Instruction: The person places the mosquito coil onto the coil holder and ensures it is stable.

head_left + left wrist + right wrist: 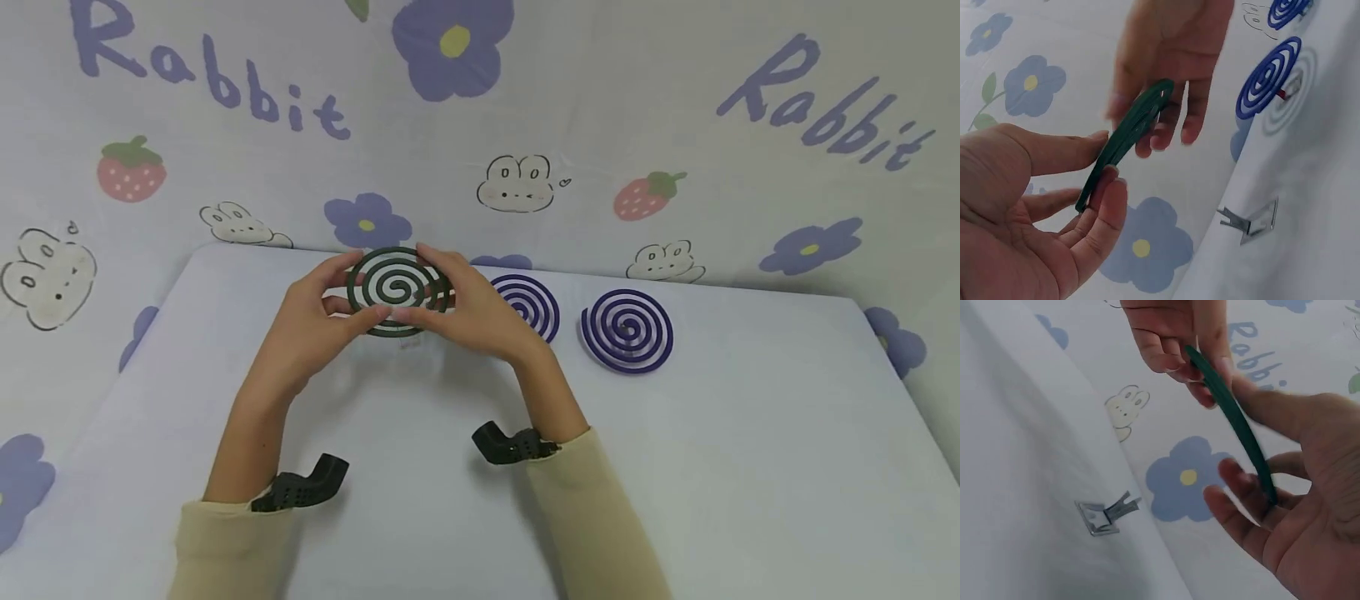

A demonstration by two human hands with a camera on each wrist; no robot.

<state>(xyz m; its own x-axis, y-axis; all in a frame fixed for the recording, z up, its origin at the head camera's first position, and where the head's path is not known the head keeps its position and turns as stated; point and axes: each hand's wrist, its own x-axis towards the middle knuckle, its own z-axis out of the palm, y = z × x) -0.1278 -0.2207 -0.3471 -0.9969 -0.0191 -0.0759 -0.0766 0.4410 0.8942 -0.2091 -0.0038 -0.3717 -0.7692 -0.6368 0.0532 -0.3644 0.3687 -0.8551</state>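
A green mosquito coil [1127, 130] is held up above the table between both hands. My left hand [318, 312] pinches its left side, thumb on the near face and fingers behind. My right hand [483, 312] grips the right side the same way. Seen edge-on in the right wrist view, the coil [1235, 419] is thin and slightly bowed. Below it, apart from both hands, a small metal coil stand [1099, 517] with a forked upright prong sits on the table.
Two purple mosquito coils stand to the right; one coil [628, 330] is fully seen, the other [536, 304] partly behind my right hand. In the left wrist view, the nearer coil [1268, 78] sits raised on a stand. A patterned cloth [562, 108] hangs behind the white table [720, 467].
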